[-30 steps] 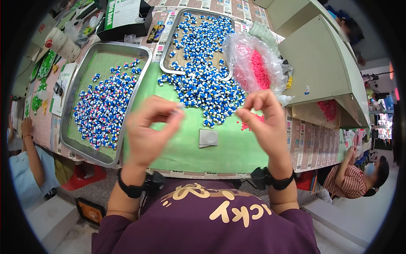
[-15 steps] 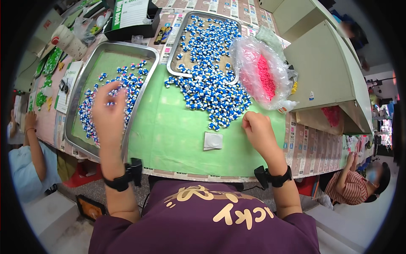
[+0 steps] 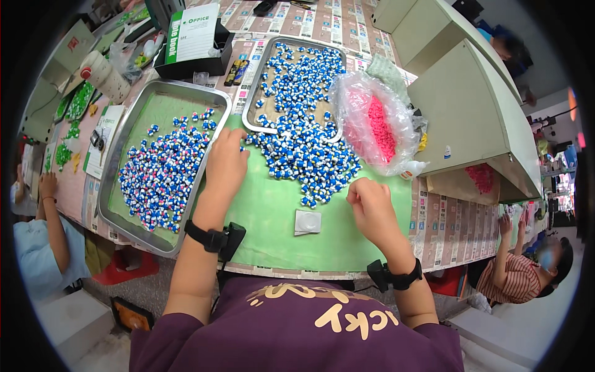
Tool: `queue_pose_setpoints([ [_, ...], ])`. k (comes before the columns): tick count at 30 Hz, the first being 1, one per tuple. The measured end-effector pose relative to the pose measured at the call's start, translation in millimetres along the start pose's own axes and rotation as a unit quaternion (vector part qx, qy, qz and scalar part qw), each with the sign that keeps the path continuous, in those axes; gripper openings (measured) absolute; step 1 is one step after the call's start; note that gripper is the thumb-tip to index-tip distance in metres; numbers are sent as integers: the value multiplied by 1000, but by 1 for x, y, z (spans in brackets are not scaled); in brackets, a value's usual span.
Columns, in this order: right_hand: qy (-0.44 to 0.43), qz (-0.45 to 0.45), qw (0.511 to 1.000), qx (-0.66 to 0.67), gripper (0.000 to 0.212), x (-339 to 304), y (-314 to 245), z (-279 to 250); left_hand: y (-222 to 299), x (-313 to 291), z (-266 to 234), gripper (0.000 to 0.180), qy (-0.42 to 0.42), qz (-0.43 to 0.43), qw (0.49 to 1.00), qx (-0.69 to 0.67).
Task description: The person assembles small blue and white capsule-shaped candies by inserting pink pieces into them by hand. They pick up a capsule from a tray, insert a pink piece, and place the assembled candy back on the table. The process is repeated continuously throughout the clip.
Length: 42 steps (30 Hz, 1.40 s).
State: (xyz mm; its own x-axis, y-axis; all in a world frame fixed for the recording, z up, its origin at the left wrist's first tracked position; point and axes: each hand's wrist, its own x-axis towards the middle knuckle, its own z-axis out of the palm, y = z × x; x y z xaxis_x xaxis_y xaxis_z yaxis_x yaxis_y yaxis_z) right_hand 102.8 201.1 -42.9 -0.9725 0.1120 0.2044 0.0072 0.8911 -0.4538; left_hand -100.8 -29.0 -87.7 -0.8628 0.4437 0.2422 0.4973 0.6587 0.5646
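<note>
My left hand [image 3: 226, 162] is at the left edge of a heap of small blue-and-white figure-like pieces [image 3: 310, 158]. Its fingertips are bent together around one of these pieces at the heap's edge. On the right, my right hand [image 3: 373, 208] rests above the green mat [image 3: 266, 229], thumb and fingers pinched; whatever lies between them is hidden. Between my hands, a small white square pad [image 3: 307, 222] with a round mark lies in front of the heap. A metal tray [image 3: 104, 197] on the left holds similar pieces [image 3: 164, 177], some with pink spots.
The heap spills from a second metal tray [image 3: 249, 102] at the back. Right of it lie a clear plastic bag of pink pieces [image 3: 379, 127], a small white bottle [image 3: 414, 168] and a cream cabinet [image 3: 471, 111]. A black box [image 3: 193, 64] stands back left. Other people sit at both sides.
My left hand has moved right from over the left tray to the heap's left edge, its fingers now around a piece. My right hand stays pinched. The view has shifted slightly.
</note>
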Motion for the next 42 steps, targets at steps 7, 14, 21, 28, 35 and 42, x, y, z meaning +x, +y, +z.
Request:
queue_pose_setpoints([
  [7, 39, -68, 979, 189, 24, 19, -40, -32, 59, -33, -37, 14, -111, -11, 930, -351],
  [14, 73, -170, 970, 160, 29, 27, -64, -35, 100, -49, -42, 15, -297, -88, 744, -592],
  [21, 61, -203, 960, 184, 26, 19, -64, -41, 96, -53, -42, 18, -357, -134, 683, -623],
  [28, 27, -107, 952, 287, 22, 14, -70, -40, 101, -59, -40, 16, -309, -88, 764, -560],
  [35, 59, -41, 935, 348, 18, 10, -70, -34, 113, -61, -42, 14, -222, -20, 835, -502],
  [42, 44, 46, 880, 470, 17, 8, -69, -22, 113, -64, -45, 11, -198, -12, 850, -488],
])
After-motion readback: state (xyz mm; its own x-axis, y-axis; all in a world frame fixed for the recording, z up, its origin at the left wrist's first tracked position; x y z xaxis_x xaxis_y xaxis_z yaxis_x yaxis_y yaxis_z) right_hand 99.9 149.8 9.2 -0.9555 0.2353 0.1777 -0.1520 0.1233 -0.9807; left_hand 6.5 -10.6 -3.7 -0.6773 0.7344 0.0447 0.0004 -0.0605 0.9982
